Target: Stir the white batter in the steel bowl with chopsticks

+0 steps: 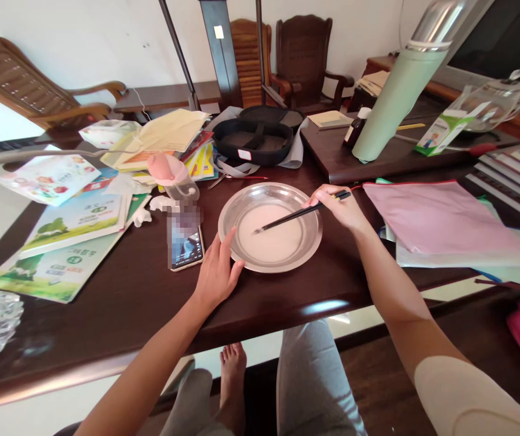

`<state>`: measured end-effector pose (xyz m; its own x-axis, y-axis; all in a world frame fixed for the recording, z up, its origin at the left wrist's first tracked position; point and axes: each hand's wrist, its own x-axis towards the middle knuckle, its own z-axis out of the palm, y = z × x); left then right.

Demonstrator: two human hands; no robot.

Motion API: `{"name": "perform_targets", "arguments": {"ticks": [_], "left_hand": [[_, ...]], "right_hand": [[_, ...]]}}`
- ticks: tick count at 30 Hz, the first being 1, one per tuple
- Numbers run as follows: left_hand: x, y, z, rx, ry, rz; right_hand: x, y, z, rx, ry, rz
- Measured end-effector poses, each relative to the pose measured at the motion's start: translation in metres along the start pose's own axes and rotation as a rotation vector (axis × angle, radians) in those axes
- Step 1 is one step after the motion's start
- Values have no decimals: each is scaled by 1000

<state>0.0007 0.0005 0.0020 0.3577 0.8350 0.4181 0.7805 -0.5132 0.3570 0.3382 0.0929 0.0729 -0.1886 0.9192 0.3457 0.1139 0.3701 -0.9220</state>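
Note:
A round metal bowl (308, 251) with a wide rim sits on the dark table, holding a pale whitish mixture (271, 242). My left hand (217, 272) is at its lower left rim, the index finger over the edge and the thumb along the outside, holding the bowl. Over the bowl's right side, my right hand (339, 206) is closed around black chopsticks (294, 215). Their tips reach into the mixture near the bowl's middle. A phone (187, 242) with a lit, partly blurred screen lies just left of my left hand.
Booklets (76, 224), a tissue pack (51, 178) and a pink-lidded bottle (171, 172) are on the left. Behind the bowl is an open black case (253, 142). A tall green thermos (399, 91) and pink pouch (442, 215) stand and lie rightward. The table's front edge is near my knees.

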Motion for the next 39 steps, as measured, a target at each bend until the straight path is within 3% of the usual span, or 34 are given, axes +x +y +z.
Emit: {"name": "perform_targets", "arguments": {"ticks": [4, 6, 13, 20, 22, 27, 29, 35, 39], "left_hand": [[-1, -1, 1, 5, 6, 5], [-1, -1, 2, 1, 6, 4], [0, 0, 1, -28, 23, -2], [0, 0, 1, -13, 19, 14], [0, 0, 1, -23, 23, 14], [-1, 0, 1, -8, 12, 4], [-1, -1, 1, 2, 11, 7], [-1, 0, 1, 12, 9, 13], [0, 0, 1, 6, 14, 15]], "right_hand": [[2, 4, -9, 19, 188, -33], [2, 8, -13, 63, 221, -45], [0, 3, -1, 48, -27, 4], [2, 5, -14, 48, 220, -45], [1, 6, -15, 86, 195, -68], [-2, 1, -4, 36, -70, -10], [-2, -1, -2, 4, -58, 2], [2, 5, -16, 36, 224, -36], [-1, 5, -14, 76, 70, -28]]}}
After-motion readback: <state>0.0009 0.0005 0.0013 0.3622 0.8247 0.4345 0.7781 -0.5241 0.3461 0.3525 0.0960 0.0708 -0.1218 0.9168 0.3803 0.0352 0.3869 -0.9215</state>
